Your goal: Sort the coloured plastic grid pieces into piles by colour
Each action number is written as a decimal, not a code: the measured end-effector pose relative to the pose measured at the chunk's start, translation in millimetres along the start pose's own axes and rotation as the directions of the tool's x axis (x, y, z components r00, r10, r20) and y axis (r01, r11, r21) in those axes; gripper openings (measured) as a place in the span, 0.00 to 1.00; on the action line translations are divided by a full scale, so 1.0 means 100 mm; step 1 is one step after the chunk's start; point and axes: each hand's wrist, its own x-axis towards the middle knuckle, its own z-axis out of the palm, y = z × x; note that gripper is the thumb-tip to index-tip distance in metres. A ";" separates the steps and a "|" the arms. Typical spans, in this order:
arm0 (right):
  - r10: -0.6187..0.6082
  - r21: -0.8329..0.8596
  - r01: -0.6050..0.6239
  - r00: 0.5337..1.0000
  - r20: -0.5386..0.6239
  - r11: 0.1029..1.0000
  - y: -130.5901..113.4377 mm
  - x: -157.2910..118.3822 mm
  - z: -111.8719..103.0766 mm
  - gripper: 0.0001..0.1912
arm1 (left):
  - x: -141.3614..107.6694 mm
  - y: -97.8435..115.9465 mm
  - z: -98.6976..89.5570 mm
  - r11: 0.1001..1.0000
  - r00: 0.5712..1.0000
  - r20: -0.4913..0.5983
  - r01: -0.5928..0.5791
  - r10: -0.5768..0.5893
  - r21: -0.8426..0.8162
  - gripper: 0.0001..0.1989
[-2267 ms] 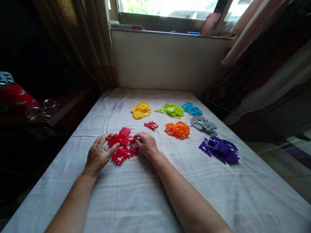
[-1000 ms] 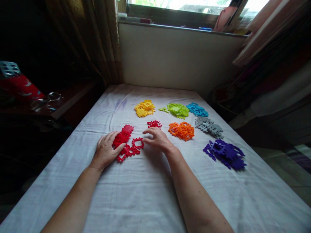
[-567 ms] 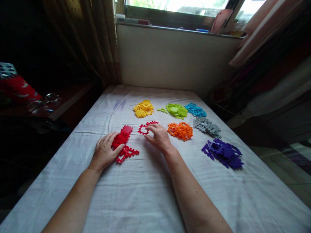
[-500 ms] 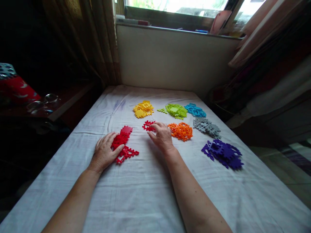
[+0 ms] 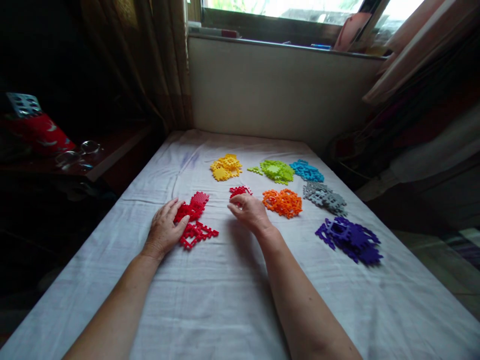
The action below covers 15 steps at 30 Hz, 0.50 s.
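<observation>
My left hand (image 5: 167, 227) lies over the left side of a pile of red interlocking plastic pieces (image 5: 198, 201), fingers stretched and thumb apart. More red lattice pieces (image 5: 202, 231) spread out below its thumb. My right hand (image 5: 249, 212) is curled, thumb and fingertips brought together just in front of a smaller group of red pieces (image 5: 240, 190). Whether anything sits between those fingertips is hidden. To the right of this hand is a heap of orange pieces (image 5: 283, 202).
Yellow (image 5: 226, 167), lime green (image 5: 277, 171), blue (image 5: 307, 171), grey (image 5: 325, 197) and purple piles (image 5: 350, 240) lie on the white sheet (image 5: 210, 300). A pair of glasses (image 5: 77, 155) and a red container (image 5: 45, 135) stand on a dark side surface at left.
The right hand's fingers have drawn together and dropped slightly in front of the small red group. The left hand stays on its red pile. The whole view has shifted slightly.
</observation>
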 end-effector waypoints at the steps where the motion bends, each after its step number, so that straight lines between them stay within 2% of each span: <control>1: -0.031 0.018 0.029 0.990 0.138 0.999 -0.06 -0.02 -0.03 0.10 | 0.00 -0.01 0.00 1.000 1.000 -0.006 -0.004 0.004 -0.014 0.26; 3: -0.098 0.011 0.100 0.929 0.357 0.995 -0.18 -0.08 -0.06 0.12 | 0.01 -0.03 0.01 0.999 1.000 -0.019 -0.011 0.011 -0.033 0.25; 5: -0.142 -0.054 0.182 0.890 0.434 0.982 -0.31 -0.14 -0.05 0.14 | 0.01 -0.04 0.01 0.999 0.999 -0.030 -0.015 0.014 -0.036 0.25; 7: -0.161 -0.135 0.238 0.891 0.426 0.962 -0.42 -0.18 -0.02 0.13 | 0.01 -0.04 0.02 0.999 0.999 -0.031 -0.019 0.018 -0.033 0.25; 10: -0.153 -0.197 0.261 0.886 0.437 0.945 -0.49 -0.21 -0.04 0.12 | 0.01 -0.03 0.01 0.999 0.999 -0.022 -0.024 0.023 -0.032 0.25; 12: -0.122 -0.218 0.238 0.889 0.442 0.947 -0.45 -0.20 -0.12 0.12 | 0.01 -0.02 0.01 0.999 1.000 -0.017 -0.020 0.019 -0.031 0.25; 15: -0.054 -0.228 0.150 0.923 0.380 0.962 -0.27 -0.16 -0.27 0.11 | 0.00 -0.02 0.01 1.000 1.000 -0.010 -0.011 0.011 -0.026 0.25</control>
